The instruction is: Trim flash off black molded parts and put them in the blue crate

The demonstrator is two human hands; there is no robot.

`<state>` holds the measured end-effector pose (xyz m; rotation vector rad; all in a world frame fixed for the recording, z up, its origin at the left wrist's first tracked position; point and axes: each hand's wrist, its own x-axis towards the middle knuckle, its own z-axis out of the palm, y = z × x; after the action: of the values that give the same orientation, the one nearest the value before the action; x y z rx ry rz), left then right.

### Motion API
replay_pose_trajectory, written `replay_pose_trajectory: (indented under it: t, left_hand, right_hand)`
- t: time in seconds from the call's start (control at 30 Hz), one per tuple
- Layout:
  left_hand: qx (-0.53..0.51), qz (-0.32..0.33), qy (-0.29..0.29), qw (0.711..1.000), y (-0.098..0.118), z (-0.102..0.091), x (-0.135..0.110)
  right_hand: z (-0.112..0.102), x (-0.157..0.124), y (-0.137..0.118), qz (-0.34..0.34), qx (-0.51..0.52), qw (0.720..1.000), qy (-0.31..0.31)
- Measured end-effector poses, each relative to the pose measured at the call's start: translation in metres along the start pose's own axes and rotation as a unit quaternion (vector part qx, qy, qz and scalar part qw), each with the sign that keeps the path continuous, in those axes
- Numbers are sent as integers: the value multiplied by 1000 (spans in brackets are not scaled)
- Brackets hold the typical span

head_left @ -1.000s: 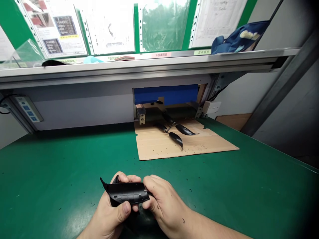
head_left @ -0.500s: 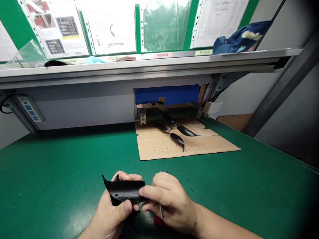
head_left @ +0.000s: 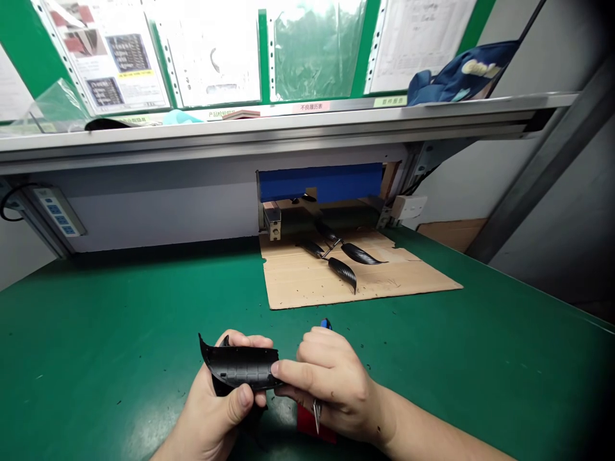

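My left hand point(head_left: 206, 406) is wrapped round a black curved plastic shell point(head_left: 243, 366), its hollow ribbed side turned up and its pointed tip to the left. The thumb presses on the near edge. My right hand point(head_left: 339, 384) rests its index finger on the shell's right end. In that same hand is a tool with a pointed metal tip point(head_left: 316, 416) sticking out below and a blue end point(head_left: 326, 324) above; its kind is mostly hidden by the fingers. Something dark lies below the shell, too shadowed to make out.
A red flat piece point(head_left: 305, 422) lies on the green table point(head_left: 144, 307) under my right hand. Farther back, black ribbed curved parts point(head_left: 343, 271) joined by thin rods rest on a cardboard sheet point(head_left: 298, 296), before an opening with a blue flap point(head_left: 336, 182). Small black scraps are scattered about.
My right hand has turned slightly, so more of the tool's metal tip and blue end shows. The left hand keeps its hold on the shell, which has barely moved.
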<state>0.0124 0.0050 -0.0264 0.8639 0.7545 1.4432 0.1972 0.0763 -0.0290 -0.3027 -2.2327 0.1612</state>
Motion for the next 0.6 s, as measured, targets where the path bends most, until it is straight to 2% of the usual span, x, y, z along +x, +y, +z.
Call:
replay_pose_trajectory:
  t: [0.13, 0.27, 0.37, 0.47, 0.6]
  left_hand:
    - [11, -2, -1, 1000, -2, -2, 1]
    - [16, 8, -3, 1000, -3, -5, 2]
    - [29, 7, -23, 999, -3, -7, 4]
    - [35, 3, -44, 998, -3, -5, 4]
    - [33, 6, -21, 999, -3, -5, 3]
  right_hand:
    - [1, 0, 3, -12, 2, 1000, 20]
    - [4, 2, 6, 44, 7, 999, 9]
    - [6, 5, 3, 99, 2, 995, -13]
    - [7, 8, -3, 135, -53, 988, -54]
    - [8, 8, -6, 158, -126, 975, -89]
